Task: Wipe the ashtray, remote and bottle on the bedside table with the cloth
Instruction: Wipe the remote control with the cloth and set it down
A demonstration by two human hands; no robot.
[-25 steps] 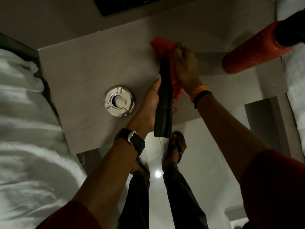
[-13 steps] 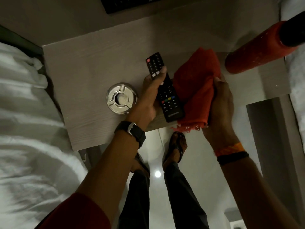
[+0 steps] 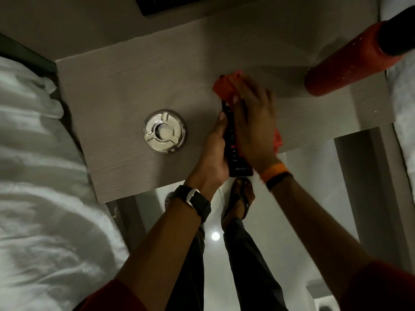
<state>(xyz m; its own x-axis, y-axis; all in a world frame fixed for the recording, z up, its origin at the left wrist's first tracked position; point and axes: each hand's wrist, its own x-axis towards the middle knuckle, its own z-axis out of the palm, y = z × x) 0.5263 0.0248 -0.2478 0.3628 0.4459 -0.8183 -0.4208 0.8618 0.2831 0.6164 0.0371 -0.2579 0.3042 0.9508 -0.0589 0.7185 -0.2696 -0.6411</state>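
Note:
My left hand (image 3: 214,151) grips a black remote (image 3: 233,151) from its left side, button face up, over the front edge of the bedside table (image 3: 125,86). My right hand (image 3: 253,122) lies flat on top of the remote and presses a red cloth (image 3: 226,87) against it; the cloth shows beyond my fingertips and below my palm. It is blurred by motion. A round shiny metal ashtray (image 3: 164,130) sits on the table left of my hands. A red bottle (image 3: 343,61) with a black cap stands at the table's far right.
White bedding (image 3: 33,176) fills the left side beside the table. A dark screen edge (image 3: 170,3) sits on the wall above. My legs and sandalled feet (image 3: 240,198) stand on a glossy floor below the table's front edge.
Half a second ago my right hand held the cloth open beside the remote. It has now moved left onto the remote and covers its upper part with the cloth.

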